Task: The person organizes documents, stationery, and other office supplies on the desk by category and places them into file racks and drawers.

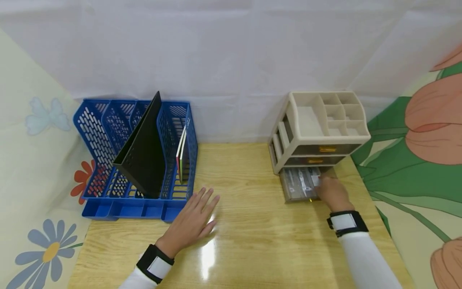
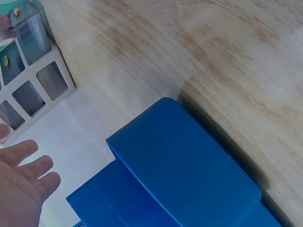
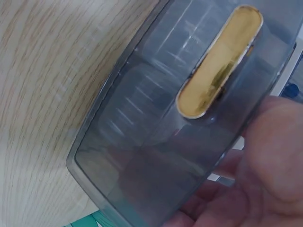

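Note:
My right hand (image 1: 333, 193) reaches into the pulled-out bottom drawer (image 1: 294, 188) of a cream desktop organizer (image 1: 310, 120). Its fingers (image 3: 227, 198) bend over the rim of the grey see-through drawer front, partly hidden behind it. A small white piece (image 1: 316, 180) lies at the fingertips; whether they pinch it cannot be told. Clear-looking small items sit along the drawer's left part. My left hand (image 1: 191, 220), fingers straight and spread, is by the front right corner of a blue file rack (image 1: 131, 210), holding nothing.
A black folder (image 1: 144, 160) leans in the rack, and thin booklets (image 1: 181, 156) stand in its right slot. Two shut drawers with amber handles (image 1: 327, 149) are above the pulled-out one. The wooden table (image 1: 245, 241) meets a white cloth backdrop (image 1: 231, 60).

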`<move>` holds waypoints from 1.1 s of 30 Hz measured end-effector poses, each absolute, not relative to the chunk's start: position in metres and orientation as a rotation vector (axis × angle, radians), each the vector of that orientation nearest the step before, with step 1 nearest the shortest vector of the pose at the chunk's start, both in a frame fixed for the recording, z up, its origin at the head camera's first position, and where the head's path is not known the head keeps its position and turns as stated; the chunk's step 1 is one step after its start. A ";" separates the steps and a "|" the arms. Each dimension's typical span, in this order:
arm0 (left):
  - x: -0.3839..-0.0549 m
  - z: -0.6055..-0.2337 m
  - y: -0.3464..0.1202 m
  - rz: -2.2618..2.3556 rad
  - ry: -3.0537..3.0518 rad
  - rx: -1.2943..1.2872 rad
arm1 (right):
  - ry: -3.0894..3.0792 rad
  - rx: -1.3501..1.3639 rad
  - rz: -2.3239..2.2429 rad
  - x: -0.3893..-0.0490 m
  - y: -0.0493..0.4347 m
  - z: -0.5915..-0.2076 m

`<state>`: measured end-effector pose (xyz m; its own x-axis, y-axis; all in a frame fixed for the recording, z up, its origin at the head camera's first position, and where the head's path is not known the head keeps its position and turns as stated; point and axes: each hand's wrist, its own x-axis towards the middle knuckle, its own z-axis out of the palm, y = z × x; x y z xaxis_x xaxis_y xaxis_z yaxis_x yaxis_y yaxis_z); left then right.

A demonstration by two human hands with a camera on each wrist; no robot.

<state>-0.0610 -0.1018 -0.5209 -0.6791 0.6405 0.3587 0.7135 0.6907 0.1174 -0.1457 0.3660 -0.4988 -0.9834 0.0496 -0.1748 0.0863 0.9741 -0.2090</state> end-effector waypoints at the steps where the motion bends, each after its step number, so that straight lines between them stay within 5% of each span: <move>1: -0.061 -0.521 -0.102 -0.354 -2.617 -1.073 | 2.961 0.085 -0.330 -0.146 0.366 -0.499; 12: -0.062 -0.524 -0.101 -0.387 -2.558 -1.001 | 3.447 -0.116 -0.631 -0.111 0.350 -0.491; 19: -0.060 -0.528 -0.098 -0.346 -2.535 -0.986 | 3.342 0.626 -1.323 -0.072 0.331 -0.502; 26: -0.057 -0.532 -0.098 -0.347 -2.527 -0.991 | 2.282 1.142 -2.394 -0.054 0.329 -0.515; 33: -0.054 -0.535 -0.098 -0.379 -2.531 -1.013 | 1.292 0.823 -2.882 -0.048 0.338 -0.522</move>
